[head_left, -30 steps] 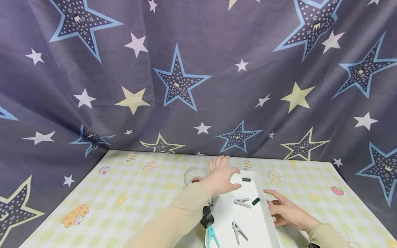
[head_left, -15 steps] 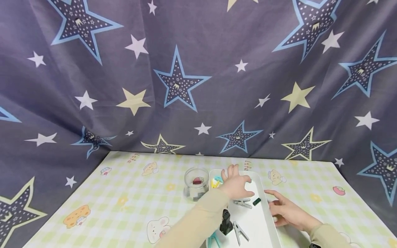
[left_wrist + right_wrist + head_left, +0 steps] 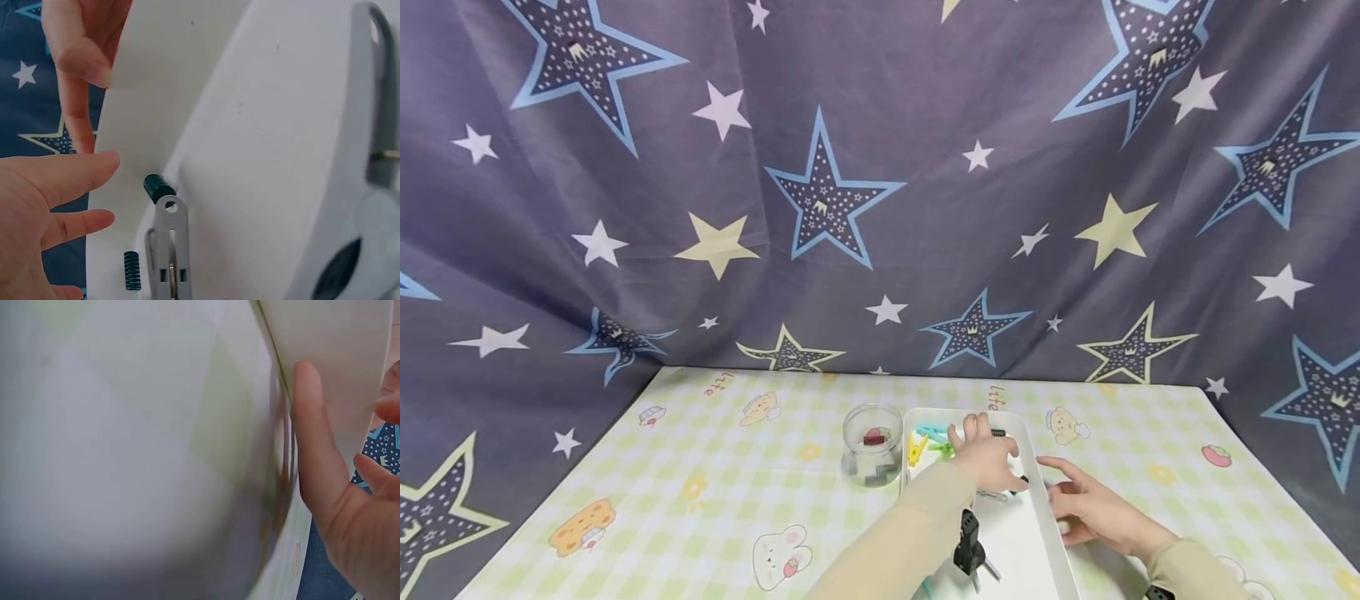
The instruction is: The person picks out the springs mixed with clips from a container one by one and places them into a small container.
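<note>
My left hand (image 3: 987,460) is over the white tray (image 3: 1026,550), fingers spread and nothing between them. Its thumb and fingertips overlap a dark green spring in the head view. In the left wrist view two green springs show: one (image 3: 159,187) leans by the end of a grey clothespin (image 3: 170,244), the other (image 3: 132,270) lies along the tray wall. A larger grey clothespin (image 3: 347,187) is close to that camera. My right hand (image 3: 1097,512) rests against the tray's outer right side, with a straight finger (image 3: 309,406) along the wall.
Left of the tray stands a clear round jar (image 3: 852,454) with a red spring (image 3: 874,440) and dark springs inside. Yellow (image 3: 917,450), teal (image 3: 931,431) and green clothespins (image 3: 942,448) lie at the tray's far left. A star-patterned curtain (image 3: 880,208) hangs behind.
My left hand has moved from near the jar, rightward and nearer, to the springs by the tray's right wall. The jar and coloured clothespins came into view. My right hand stayed in place.
</note>
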`<state>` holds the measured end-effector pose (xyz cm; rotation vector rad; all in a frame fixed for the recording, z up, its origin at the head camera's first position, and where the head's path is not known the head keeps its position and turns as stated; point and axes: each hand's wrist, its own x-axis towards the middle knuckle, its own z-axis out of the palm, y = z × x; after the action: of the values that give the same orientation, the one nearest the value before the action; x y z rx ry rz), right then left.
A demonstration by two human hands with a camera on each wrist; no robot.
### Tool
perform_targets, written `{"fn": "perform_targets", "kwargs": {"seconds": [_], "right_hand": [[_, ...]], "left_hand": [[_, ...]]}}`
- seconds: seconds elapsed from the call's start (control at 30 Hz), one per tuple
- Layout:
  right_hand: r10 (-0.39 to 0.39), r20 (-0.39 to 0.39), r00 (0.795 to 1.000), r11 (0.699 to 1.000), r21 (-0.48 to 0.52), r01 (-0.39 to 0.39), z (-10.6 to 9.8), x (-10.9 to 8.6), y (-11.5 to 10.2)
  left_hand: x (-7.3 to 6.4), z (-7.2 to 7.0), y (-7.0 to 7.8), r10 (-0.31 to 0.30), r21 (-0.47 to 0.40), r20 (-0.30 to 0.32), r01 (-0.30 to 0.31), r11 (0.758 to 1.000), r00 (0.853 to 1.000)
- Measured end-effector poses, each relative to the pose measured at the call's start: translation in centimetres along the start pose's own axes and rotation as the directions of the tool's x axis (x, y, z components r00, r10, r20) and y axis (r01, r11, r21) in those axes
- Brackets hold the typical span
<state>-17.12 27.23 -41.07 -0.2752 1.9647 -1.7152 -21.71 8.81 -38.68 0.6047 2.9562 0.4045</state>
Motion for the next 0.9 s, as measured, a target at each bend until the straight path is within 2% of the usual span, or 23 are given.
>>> {"fn": "perform_targets", "kwargs": {"seconds": [0.3,0.5,0.7,0.9], "right_hand": [[-0.013,0.004,1.000,1.000,0.011,0.013,0.1,0.1,0.0],[-0.016,0.004,1.000,1.000,0.018,0.016,0.1,0.1,0.2],[-0.009,0.005,1.000,1.000,0.026,0.009,0.1,0.1,0.2],[-0.007,0.004,1.000,1.000,0.018,0.007,0.1,0.0,0.1]], "left_hand": [[0.3,0.5,-0.2,0.006,0.009,0.012,-0.006,1.000,1.000],[0.7,1.1,-0.1,-0.014,0.039,0.048,0.012,0.999,0.999],[0.6,0.8,0.2,-0.039,0.054,0.090,0.034,0.998,0.995],[0.6,0.9,0.6,-0.054,0.110,0.084,0.045,0.993,0.995]]}}
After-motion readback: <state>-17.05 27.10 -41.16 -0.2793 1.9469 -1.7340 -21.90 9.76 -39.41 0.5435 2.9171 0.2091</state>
